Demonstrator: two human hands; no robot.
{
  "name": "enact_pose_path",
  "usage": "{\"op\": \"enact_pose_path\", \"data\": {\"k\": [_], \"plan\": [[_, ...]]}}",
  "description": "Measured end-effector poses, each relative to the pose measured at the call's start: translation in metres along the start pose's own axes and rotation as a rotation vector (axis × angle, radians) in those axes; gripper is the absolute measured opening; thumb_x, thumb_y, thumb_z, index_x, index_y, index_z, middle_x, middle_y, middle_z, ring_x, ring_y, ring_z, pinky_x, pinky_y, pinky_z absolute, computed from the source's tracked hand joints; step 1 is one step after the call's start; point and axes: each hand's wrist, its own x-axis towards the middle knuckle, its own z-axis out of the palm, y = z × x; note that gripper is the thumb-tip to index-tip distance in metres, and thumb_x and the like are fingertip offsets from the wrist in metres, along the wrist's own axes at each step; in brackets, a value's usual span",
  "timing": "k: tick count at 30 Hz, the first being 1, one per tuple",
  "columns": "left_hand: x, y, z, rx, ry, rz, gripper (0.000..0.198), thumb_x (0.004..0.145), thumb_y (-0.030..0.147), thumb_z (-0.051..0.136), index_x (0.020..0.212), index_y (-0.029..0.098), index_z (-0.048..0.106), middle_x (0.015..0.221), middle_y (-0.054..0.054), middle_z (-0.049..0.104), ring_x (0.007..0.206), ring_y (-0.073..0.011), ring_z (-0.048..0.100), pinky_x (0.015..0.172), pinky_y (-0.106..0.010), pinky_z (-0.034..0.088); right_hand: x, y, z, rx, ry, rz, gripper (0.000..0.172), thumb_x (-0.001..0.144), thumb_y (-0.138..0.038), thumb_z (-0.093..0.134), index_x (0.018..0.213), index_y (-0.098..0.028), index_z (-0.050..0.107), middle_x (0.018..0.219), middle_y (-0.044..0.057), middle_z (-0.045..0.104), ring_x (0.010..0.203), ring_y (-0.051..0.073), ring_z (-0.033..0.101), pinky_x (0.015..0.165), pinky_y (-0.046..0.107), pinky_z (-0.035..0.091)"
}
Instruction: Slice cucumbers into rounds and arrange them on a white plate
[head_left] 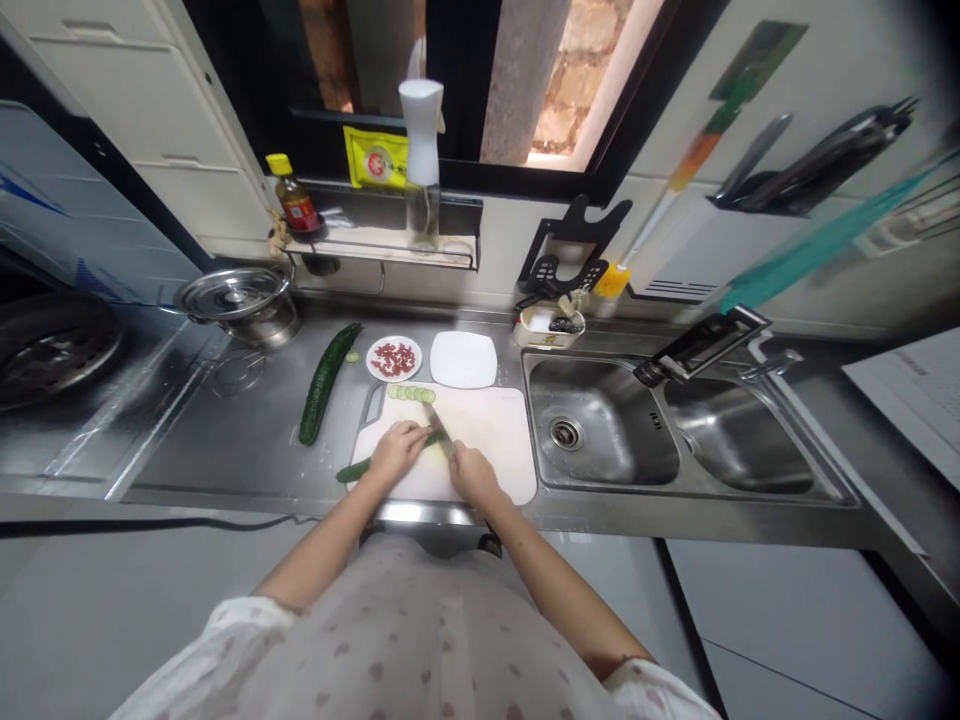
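Note:
On the white cutting board (491, 430), my left hand (399, 452) holds down a cut cucumber (354, 470), whose far end sticks out past the board's left edge. My right hand (474, 474) is closed around the handle of a knife (439, 424), its blade pointing up and left beside the cucumber's cut end. A row of cucumber slices (409, 393) lies along the board's back edge. To the left, a whole cucumber (328, 385) rests on the steel counter with a small end piece (352, 357) beside it.
Behind the board stand a plate of chopped red pieces (394, 359) and a white square plate (463, 360). A double sink (607, 420) is on the right. A lidded steel pot (247, 305) stands at the back left, and a shelf (375, 246) holds bottles.

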Motion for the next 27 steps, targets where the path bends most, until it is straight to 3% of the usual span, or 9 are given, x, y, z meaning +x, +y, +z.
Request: {"op": "enact_pose_path", "data": {"k": [27], "plan": [[-0.002, 0.006, -0.002, -0.026, 0.028, 0.002, 0.027, 0.094, 0.030, 0.049, 0.108, 0.024, 0.070, 0.096, -0.006, 0.066, 0.091, -0.0184, 0.055, 0.083, -0.031, 0.046, -0.030, 0.006, -0.005, -0.086, -0.139, 0.041, 0.028, 0.095, -0.013, 0.033, 0.116, -0.012, 0.052, 0.097, 0.015, 0.066, 0.091, 0.021, 0.063, 0.070, 0.027, 0.042]]}}
